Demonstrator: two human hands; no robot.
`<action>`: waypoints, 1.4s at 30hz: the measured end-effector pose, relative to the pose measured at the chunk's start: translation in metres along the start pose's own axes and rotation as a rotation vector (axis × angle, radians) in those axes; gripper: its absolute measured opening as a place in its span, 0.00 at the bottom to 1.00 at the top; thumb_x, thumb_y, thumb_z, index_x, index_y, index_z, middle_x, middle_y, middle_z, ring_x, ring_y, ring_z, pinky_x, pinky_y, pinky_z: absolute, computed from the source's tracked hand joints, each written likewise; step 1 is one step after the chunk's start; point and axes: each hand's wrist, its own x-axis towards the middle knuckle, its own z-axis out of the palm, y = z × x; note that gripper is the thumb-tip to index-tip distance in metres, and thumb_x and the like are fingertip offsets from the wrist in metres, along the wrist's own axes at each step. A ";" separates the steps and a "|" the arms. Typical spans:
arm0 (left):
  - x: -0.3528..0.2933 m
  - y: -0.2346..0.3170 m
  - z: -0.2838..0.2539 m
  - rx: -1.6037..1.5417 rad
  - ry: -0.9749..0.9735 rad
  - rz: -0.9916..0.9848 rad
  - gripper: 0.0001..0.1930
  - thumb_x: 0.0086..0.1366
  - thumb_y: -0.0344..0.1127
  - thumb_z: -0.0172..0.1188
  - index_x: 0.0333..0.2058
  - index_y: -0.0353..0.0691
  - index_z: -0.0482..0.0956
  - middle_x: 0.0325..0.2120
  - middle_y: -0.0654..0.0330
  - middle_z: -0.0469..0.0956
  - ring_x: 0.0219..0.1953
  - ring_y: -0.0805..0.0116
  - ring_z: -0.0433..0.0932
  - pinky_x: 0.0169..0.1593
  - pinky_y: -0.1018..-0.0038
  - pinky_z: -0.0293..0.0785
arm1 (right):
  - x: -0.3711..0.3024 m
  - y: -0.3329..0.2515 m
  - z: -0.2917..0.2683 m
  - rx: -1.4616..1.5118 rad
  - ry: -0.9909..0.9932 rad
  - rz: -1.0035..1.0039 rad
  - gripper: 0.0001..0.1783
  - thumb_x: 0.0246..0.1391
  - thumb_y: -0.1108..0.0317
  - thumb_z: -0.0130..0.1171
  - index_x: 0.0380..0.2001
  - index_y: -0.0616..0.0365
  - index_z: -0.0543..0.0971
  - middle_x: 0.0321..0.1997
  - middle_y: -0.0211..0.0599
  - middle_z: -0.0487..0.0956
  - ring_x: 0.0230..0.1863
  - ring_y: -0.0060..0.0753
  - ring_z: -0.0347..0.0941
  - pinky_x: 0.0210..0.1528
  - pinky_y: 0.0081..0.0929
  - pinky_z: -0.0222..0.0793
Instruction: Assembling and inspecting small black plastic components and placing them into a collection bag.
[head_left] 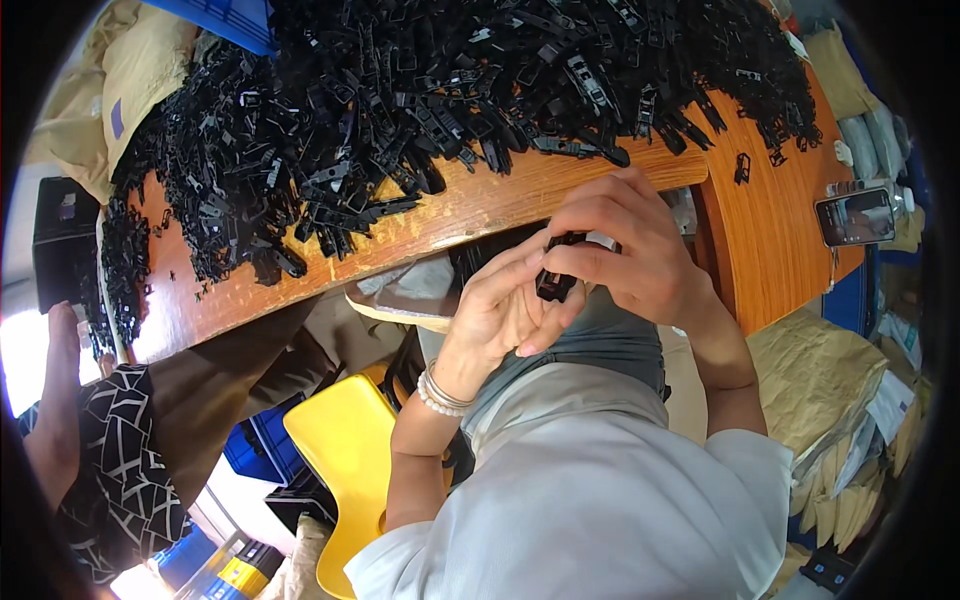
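A small black plastic part is held between my two hands, just off the table's near edge and above my lap. My left hand grips it from the left with thumb and fingers closed around its side. From the right, my right hand bends its fingers over the top of the same part. Its far side is hidden behind my fingers. Beyond my hands, a large heap of similar black plastic parts covers much of the brown wooden table.
A phone lies on the table at the right. A yellow chair stands at lower left. Another person in a patterned garment is at the far left, near a black box. Brown paper sacks are stacked at right.
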 end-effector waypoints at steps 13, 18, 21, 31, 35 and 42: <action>0.001 -0.008 0.008 0.608 0.103 0.257 0.25 0.65 0.34 0.42 0.58 0.36 0.47 0.35 0.49 0.71 0.27 0.65 0.74 0.28 0.79 0.70 | -0.005 -0.028 0.011 0.194 0.225 0.461 0.08 0.39 0.81 0.57 0.27 0.65 0.72 0.43 0.44 0.71 0.39 0.37 0.68 0.37 0.25 0.66; 0.000 -0.010 0.007 0.931 0.222 0.452 0.22 0.62 0.24 0.46 0.54 0.33 0.53 0.44 0.53 0.68 0.48 0.72 0.67 0.52 0.77 0.61 | -0.007 -0.030 0.009 0.111 0.235 0.453 0.09 0.38 0.82 0.57 0.28 0.64 0.74 0.45 0.44 0.70 0.42 0.40 0.67 0.40 0.28 0.66; 0.001 -0.009 0.007 1.028 0.197 0.517 0.19 0.61 0.22 0.44 0.52 0.32 0.55 0.44 0.53 0.68 0.47 0.72 0.67 0.52 0.77 0.62 | -0.009 -0.026 0.011 0.038 0.193 0.388 0.09 0.37 0.81 0.58 0.27 0.64 0.75 0.45 0.44 0.70 0.45 0.42 0.67 0.41 0.30 0.66; -0.013 0.008 0.005 0.948 0.200 0.274 0.21 0.62 0.36 0.48 0.50 0.29 0.59 0.42 0.47 0.71 0.46 0.62 0.71 0.48 0.71 0.68 | -0.020 -0.018 0.017 0.152 0.233 0.303 0.12 0.37 0.79 0.58 0.31 0.63 0.76 0.44 0.44 0.71 0.44 0.45 0.67 0.42 0.31 0.65; -0.004 0.069 0.004 1.697 0.420 0.685 0.07 0.54 0.25 0.54 0.33 0.33 0.75 0.27 0.56 0.76 0.29 0.67 0.75 0.35 0.77 0.69 | -0.030 -0.013 0.022 0.329 0.467 0.512 0.09 0.44 0.78 0.54 0.32 0.70 0.74 0.40 0.45 0.73 0.41 0.38 0.68 0.42 0.24 0.64; 0.005 0.190 -0.033 2.337 1.045 0.861 0.05 0.50 0.30 0.56 0.25 0.35 0.76 0.22 0.54 0.73 0.26 0.55 0.74 0.30 0.67 0.69 | -0.038 -0.016 0.031 0.483 0.456 0.709 0.09 0.47 0.75 0.55 0.29 0.73 0.73 0.39 0.40 0.73 0.37 0.25 0.67 0.38 0.16 0.61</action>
